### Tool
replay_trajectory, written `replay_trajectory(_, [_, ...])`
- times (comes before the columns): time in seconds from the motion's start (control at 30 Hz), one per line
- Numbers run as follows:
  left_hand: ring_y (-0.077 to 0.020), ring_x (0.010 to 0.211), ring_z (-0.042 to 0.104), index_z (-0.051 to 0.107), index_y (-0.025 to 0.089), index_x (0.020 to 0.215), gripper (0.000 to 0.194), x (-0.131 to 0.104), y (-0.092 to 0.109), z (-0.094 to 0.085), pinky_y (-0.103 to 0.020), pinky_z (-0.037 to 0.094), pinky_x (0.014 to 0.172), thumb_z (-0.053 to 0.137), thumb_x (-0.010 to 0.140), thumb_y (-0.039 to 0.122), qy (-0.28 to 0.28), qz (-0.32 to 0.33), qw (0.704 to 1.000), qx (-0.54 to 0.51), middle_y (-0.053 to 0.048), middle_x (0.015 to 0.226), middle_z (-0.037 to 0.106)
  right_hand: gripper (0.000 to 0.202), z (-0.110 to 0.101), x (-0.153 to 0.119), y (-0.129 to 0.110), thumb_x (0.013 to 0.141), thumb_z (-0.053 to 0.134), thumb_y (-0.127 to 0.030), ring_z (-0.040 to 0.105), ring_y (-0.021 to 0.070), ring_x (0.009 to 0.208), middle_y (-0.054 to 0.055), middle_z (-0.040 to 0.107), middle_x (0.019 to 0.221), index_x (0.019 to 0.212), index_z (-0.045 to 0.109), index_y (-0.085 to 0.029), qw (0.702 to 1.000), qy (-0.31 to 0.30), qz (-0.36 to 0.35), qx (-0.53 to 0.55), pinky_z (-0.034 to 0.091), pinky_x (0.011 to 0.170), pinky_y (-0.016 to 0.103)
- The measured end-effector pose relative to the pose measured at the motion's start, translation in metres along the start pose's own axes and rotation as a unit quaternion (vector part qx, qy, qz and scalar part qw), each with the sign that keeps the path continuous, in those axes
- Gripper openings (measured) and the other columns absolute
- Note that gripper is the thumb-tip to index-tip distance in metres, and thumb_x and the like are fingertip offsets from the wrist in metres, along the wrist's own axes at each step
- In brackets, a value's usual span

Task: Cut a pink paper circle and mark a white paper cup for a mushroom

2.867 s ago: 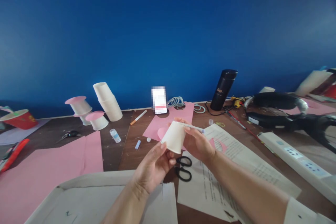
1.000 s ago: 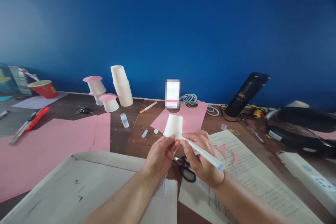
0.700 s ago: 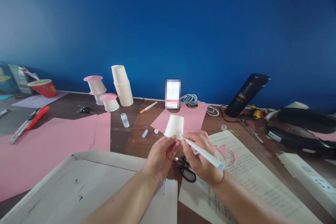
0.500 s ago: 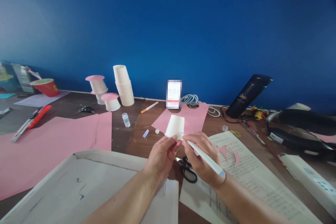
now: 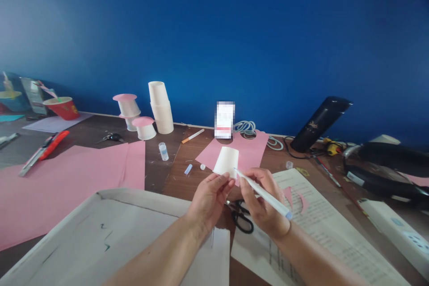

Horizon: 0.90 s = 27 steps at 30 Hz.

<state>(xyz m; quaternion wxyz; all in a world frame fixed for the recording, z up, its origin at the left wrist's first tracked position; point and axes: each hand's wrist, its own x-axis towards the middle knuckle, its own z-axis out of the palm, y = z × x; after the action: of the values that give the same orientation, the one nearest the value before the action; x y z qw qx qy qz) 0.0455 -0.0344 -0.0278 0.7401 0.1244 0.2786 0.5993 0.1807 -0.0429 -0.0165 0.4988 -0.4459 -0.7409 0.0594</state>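
A white paper cup (image 5: 227,159), turned upside down, is pinched near its rim by my left hand (image 5: 212,194). My right hand (image 5: 264,201) grips a white pen (image 5: 270,197) with a pale blue end, and the pen's tip is at the cup's right side. Whether the tip touches the cup I cannot tell. Below the hands lie black-handled scissors (image 5: 241,221), partly hidden by my right hand. A pink paper sheet (image 5: 250,147) lies behind the cup.
Stacked white cups (image 5: 161,109) and cups with pink discs (image 5: 144,128) stand at the back left. A phone (image 5: 224,120) leans on the wall. There are a red cutter (image 5: 47,149), a glue stick (image 5: 163,152), a black tumbler (image 5: 318,125), printed paper (image 5: 311,228) and a power strip (image 5: 397,228).
The whole view has shifted slightly, so things sit a little further right. Both hands keep their hold on the cup and pen, with barely any movement between them.
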Motion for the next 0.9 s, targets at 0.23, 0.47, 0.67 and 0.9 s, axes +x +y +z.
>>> replay_trajectory(0.23, [-0.0098, 0.072, 0.062, 0.066, 0.008, 0.069, 0.005, -0.0025, 0.0004, 0.002, -0.019, 0.052, 0.076, 0.07, 0.071, 0.01, -0.005, -0.005, 1.0, 0.013, -0.006, 0.075, 0.065, 0.012, 0.0028, -0.0005, 0.0006, 0.083, 0.059, -0.022, 0.06, 0.0149, 0.071, 0.002, 0.06, 0.08, 0.094, 0.055, -0.021, 1.0, -0.001, -0.004, -0.004, 0.049, 0.064, 0.026])
replay_trajectory(0.47, [-0.0094, 0.073, 0.062, 0.066, 0.008, 0.07, 0.006, -0.0036, 0.0015, 0.002, -0.018, 0.052, 0.076, 0.071, 0.071, 0.011, -0.004, -0.009, 1.0, 0.019, -0.006, 0.077, 0.065, 0.01, 0.0043, -0.0003, 0.0022, 0.084, 0.058, -0.023, 0.061, 0.0151, 0.071, 0.002, 0.061, 0.081, 0.093, 0.055, -0.02, 1.0, -0.01, -0.016, -0.019, 0.049, 0.066, 0.027])
replay_trajectory(0.67, [-0.0096, 0.074, 0.063, 0.066, 0.009, 0.07, 0.005, -0.0029, 0.0003, 0.0001, -0.019, 0.052, 0.077, 0.07, 0.072, 0.011, -0.01, -0.005, 1.0, 0.018, -0.006, 0.077, 0.066, 0.008, 0.0042, 0.0008, 0.0005, 0.085, 0.057, -0.024, 0.061, 0.0155, 0.071, 0.002, 0.061, 0.08, 0.092, 0.055, -0.021, 1.0, -0.007, -0.014, -0.026, 0.05, 0.067, 0.028])
replay_trajectory(0.9, [-0.0093, 0.072, 0.063, 0.067, 0.009, 0.07, 0.006, -0.0005, 0.0001, -0.0012, -0.018, 0.052, 0.076, 0.072, 0.069, 0.011, -0.018, -0.008, 1.0, 0.013, -0.004, 0.074, 0.065, 0.009, 0.0042, 0.0007, 0.002, 0.085, 0.057, -0.026, 0.063, 0.0159, 0.07, 0.002, 0.062, 0.079, 0.093, 0.055, -0.021, 0.999, -0.005, -0.013, -0.043, 0.051, 0.064, 0.027])
